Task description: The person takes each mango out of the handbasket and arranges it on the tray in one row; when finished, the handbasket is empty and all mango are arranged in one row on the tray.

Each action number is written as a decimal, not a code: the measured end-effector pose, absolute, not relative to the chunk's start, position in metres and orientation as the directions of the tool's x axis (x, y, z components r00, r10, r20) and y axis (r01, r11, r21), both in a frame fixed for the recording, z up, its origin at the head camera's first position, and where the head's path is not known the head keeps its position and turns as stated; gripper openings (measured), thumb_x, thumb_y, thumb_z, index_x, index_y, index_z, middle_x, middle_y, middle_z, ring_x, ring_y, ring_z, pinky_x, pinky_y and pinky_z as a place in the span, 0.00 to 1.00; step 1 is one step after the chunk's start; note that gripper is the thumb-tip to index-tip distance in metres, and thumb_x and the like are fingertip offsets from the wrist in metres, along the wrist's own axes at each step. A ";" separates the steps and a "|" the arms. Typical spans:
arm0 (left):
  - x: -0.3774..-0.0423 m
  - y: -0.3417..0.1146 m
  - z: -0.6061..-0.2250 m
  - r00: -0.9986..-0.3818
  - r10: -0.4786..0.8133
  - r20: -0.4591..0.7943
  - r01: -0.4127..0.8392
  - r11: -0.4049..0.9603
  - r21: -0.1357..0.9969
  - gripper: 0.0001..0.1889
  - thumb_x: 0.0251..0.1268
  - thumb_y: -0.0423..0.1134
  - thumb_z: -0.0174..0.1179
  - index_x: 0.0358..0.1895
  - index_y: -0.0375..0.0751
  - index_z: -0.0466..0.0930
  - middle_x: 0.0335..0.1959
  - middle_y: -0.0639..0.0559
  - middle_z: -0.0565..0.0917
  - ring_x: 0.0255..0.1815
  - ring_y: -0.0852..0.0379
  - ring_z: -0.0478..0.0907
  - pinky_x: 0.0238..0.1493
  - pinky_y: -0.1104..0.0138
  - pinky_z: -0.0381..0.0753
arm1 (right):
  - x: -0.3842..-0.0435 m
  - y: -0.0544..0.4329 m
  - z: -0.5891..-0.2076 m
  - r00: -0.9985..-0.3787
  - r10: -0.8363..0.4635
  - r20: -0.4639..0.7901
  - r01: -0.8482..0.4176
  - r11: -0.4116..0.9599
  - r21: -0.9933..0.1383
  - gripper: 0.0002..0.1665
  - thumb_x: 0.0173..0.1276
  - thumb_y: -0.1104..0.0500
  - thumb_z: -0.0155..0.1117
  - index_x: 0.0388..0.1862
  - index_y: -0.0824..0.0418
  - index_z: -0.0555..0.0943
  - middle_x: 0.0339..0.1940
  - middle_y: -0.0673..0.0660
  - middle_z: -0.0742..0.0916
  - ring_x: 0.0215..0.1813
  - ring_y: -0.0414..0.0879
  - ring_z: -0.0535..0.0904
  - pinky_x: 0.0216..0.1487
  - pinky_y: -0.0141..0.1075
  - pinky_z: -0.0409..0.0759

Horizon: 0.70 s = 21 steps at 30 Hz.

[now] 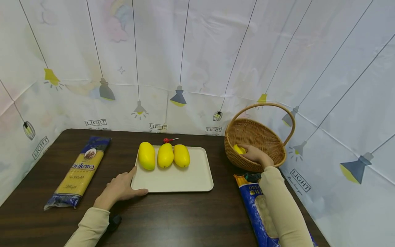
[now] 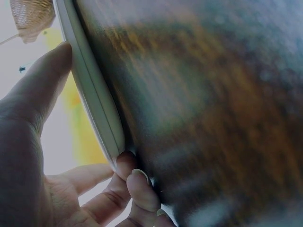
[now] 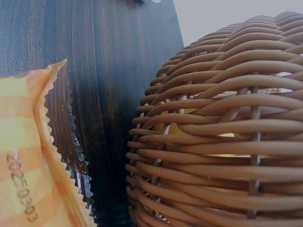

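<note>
A white tray lies on the table with three yellow mangoes in a row along its back left. My left hand grips the tray's front left corner, thumb at the front edge and fingers at the left side; the left wrist view shows the thumb against the rim. Inside the wicker basket, my right hand holds another yellow mango, fingers over its top. From the right wrist, the basket's weave hides most of that hand and fruit.
A yellow and blue pasta packet lies at the left. Under my right forearm is a blue packet with an orange end. A red lollipop lies behind the tray. A printed cloth hangs behind the table.
</note>
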State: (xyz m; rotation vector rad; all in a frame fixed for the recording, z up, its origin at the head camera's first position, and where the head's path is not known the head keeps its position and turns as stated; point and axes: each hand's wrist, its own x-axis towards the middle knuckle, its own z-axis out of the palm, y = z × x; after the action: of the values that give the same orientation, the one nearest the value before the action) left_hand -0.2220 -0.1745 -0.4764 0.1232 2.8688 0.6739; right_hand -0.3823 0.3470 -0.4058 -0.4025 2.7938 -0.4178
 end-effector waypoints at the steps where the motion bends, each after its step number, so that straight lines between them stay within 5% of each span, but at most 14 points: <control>1: -0.222 -0.175 -0.477 -0.978 0.124 -0.167 0.037 0.893 0.448 0.63 0.50 0.74 0.65 0.81 0.37 0.50 0.67 0.27 0.73 0.60 0.25 0.75 0.54 0.31 0.73 | -0.382 0.347 -0.406 -0.920 -0.311 -0.238 -0.227 0.919 -0.323 0.39 0.76 0.50 0.54 0.79 0.64 0.59 0.74 0.76 0.70 0.70 0.74 0.69 0.67 0.65 0.69; 9: -0.222 -0.174 -0.478 -0.978 0.126 -0.166 0.039 0.892 0.450 0.63 0.50 0.74 0.65 0.80 0.37 0.50 0.66 0.27 0.74 0.59 0.25 0.76 0.53 0.31 0.73 | -0.382 0.350 -0.404 -0.935 -0.271 -0.228 -0.185 0.923 -0.337 0.41 0.76 0.47 0.56 0.81 0.62 0.57 0.75 0.76 0.67 0.72 0.75 0.66 0.67 0.66 0.69; 16: -0.223 -0.174 -0.480 -0.977 0.130 -0.167 0.043 0.894 0.445 0.63 0.49 0.75 0.64 0.80 0.37 0.50 0.66 0.26 0.74 0.58 0.25 0.76 0.52 0.31 0.73 | -0.378 0.351 -0.392 -0.954 -0.228 -0.194 -0.152 0.927 -0.343 0.44 0.75 0.45 0.58 0.82 0.59 0.55 0.69 0.75 0.74 0.55 0.62 0.78 0.52 0.52 0.76; 21: -0.224 -0.175 -0.480 -0.977 0.131 -0.169 0.044 0.895 0.444 0.64 0.49 0.77 0.63 0.80 0.36 0.50 0.67 0.26 0.73 0.58 0.24 0.76 0.52 0.30 0.73 | -0.371 0.351 -0.379 -0.962 -0.215 -0.169 -0.150 0.931 -0.332 0.47 0.74 0.40 0.58 0.83 0.58 0.53 0.71 0.74 0.72 0.61 0.67 0.76 0.56 0.56 0.76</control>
State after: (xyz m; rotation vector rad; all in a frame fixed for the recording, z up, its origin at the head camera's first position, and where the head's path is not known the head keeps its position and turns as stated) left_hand -0.2240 -0.1754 -0.4805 0.1338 2.8666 0.6648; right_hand -0.3712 0.3511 -0.3794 -0.2755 2.8860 -0.4730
